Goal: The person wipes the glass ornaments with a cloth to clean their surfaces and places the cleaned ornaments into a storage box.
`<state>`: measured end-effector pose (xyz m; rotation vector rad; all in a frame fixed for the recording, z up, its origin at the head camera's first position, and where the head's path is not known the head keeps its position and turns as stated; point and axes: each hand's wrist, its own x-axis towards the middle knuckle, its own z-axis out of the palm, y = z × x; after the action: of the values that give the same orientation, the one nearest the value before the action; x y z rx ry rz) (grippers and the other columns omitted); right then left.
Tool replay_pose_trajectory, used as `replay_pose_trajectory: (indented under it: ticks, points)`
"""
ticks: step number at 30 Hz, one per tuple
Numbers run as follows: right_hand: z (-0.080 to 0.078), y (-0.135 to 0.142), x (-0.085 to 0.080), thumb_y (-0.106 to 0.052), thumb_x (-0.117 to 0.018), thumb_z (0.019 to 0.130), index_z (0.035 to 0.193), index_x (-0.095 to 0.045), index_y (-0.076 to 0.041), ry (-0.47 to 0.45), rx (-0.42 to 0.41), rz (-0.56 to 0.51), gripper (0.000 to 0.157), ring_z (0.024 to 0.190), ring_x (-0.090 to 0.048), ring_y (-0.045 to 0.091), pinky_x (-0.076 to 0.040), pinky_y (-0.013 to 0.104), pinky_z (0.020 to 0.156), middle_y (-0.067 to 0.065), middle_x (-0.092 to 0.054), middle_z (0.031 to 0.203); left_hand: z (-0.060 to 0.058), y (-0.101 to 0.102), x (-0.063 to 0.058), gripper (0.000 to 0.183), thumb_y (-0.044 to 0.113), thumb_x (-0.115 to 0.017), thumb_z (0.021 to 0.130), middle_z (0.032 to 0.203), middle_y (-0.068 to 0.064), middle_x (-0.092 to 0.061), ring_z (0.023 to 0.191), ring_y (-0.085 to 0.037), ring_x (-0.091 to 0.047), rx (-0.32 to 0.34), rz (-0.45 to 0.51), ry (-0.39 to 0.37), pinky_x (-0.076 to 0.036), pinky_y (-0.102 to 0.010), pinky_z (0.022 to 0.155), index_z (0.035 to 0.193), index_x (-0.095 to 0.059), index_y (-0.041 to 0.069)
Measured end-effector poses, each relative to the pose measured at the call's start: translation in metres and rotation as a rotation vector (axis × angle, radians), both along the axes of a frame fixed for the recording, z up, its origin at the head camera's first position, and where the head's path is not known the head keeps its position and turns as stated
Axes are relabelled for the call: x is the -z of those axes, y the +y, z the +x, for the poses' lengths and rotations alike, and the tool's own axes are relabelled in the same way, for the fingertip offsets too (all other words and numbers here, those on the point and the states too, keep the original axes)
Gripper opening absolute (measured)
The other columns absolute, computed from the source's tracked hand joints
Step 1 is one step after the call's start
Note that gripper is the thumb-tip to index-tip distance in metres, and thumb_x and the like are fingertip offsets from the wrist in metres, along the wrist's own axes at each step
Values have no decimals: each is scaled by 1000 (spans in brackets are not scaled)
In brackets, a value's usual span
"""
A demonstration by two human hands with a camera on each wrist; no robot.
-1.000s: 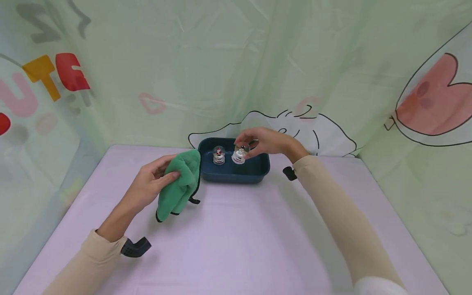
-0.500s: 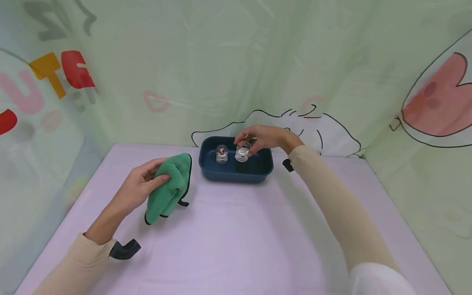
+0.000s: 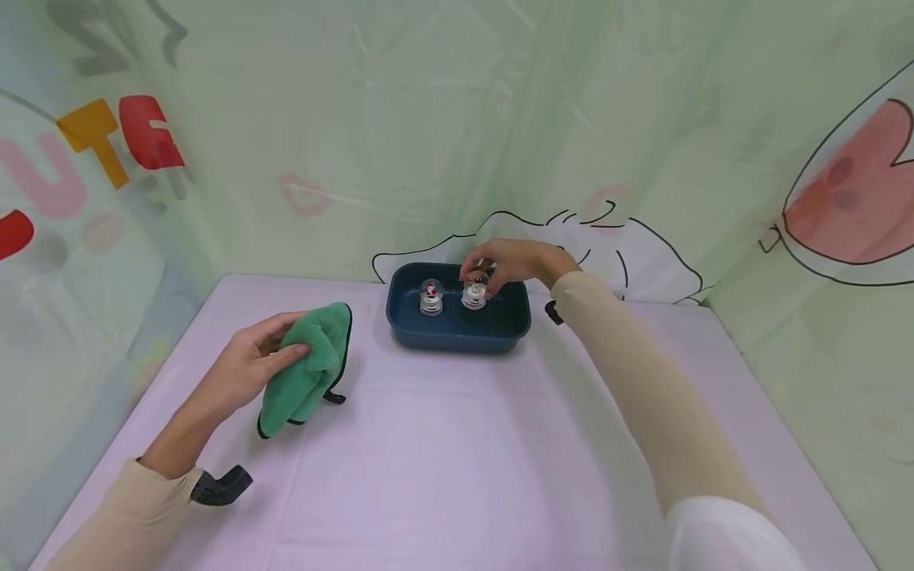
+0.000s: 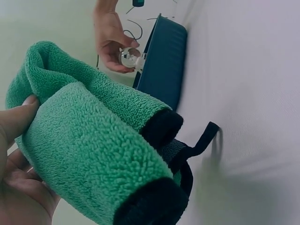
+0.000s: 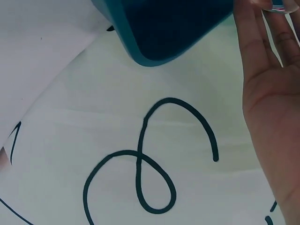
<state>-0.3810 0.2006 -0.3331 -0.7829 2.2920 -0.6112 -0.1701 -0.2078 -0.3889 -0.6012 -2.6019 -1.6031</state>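
Observation:
My left hand point(image 3: 243, 365) pinches a folded green cloth point(image 3: 307, 365) with black edging, thumb on top, above the table left of the tray. In the left wrist view the cloth point(image 4: 89, 136) fills the middle, its black loop hanging toward the table. My right hand point(image 3: 514, 262) reaches into the dark blue tray point(image 3: 457, 342) and holds a small snow globe point(image 3: 474, 296) with a white base between thumb and fingers. A second snow globe point(image 3: 432, 298), with a red and white figure inside, stands in the tray to the left. Only a sliver of the held globe shows in the right wrist view.
The tray sits at the back of a table with a pale lilac cover point(image 3: 428, 460). Right behind it hangs a light green printed curtain point(image 3: 428, 143), which also encloses both sides. A black wrist camera mount point(image 3: 221, 485) juts from the left sleeve.
My left hand has drawn the cloth left and slightly toward me, away from the tray. My right hand has lowered the snow globe slightly into the tray, still holding it.

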Motion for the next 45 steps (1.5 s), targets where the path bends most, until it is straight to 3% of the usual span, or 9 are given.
replay_pose_trajectory:
  ticks: [8, 15, 21, 29, 37, 41, 45]
  points:
    - [-2, -5, 11, 8, -76, 84, 130, -63, -7, 27, -23, 38, 50, 130, -50, 27, -46, 45, 108, 8, -59, 134, 2, -6, 3, 44, 10, -64, 101, 132, 0, -66, 110, -3, -65, 2, 4, 18, -56, -19, 85, 144, -56, 10]
    - [0, -8, 20, 9, -76, 82, 128, -65, -8, 97, -41, 97, 51, 122, -54, 26, -47, 44, 107, 7, -62, 128, 5, -4, -3, 42, 10, -64, 101, 131, -7, -66, 108, -3, -65, 1, -24, 24, -55, -19, 84, 142, -58, 9]
    - [2, -10, 25, 8, -78, 82, 127, -64, -9, 139, -34, 144, 51, 122, -54, 25, -49, 43, 104, 6, -62, 128, 8, -7, -6, 42, 12, -65, 100, 131, -2, -67, 106, -4, -66, -13, -52, 21, -56, -20, 82, 142, -58, 11]
    - [3, -11, 28, 10, -77, 82, 130, -64, -8, 185, -56, 159, 53, 125, -54, 27, -48, 44, 106, 9, -61, 132, 9, -11, -5, 42, 10, -65, 100, 130, -6, -67, 104, -5, -66, -17, -61, 30, -55, -20, 81, 142, -58, 9]
    - [15, 0, 15, 0, -74, 90, 140, -60, -8, 200, -20, 151, 53, 131, -54, 30, -46, 46, 109, 11, -58, 142, 5, -17, -5, 43, 10, -65, 100, 128, 11, -65, 104, -5, -66, 5, -69, 50, -55, -19, 81, 143, -58, 13]
    - [28, 6, 3, -11, -72, 95, 141, -58, -5, 226, -7, 88, 49, 132, -55, 31, -46, 48, 110, 13, -59, 142, 4, -21, -7, 44, 9, -64, 100, 131, 11, -64, 104, -6, -66, 20, -72, 54, -55, -18, 82, 144, -58, 14]
    - [47, 9, -7, -23, -72, 96, 141, -57, -4, 273, 16, 32, 51, 130, -56, 32, -47, 48, 109, 14, -59, 142, 4, -24, -8, 44, 10, -64, 101, 133, 1, -64, 104, -6, -66, 21, -109, 62, -55, -19, 81, 144, -58, 15]
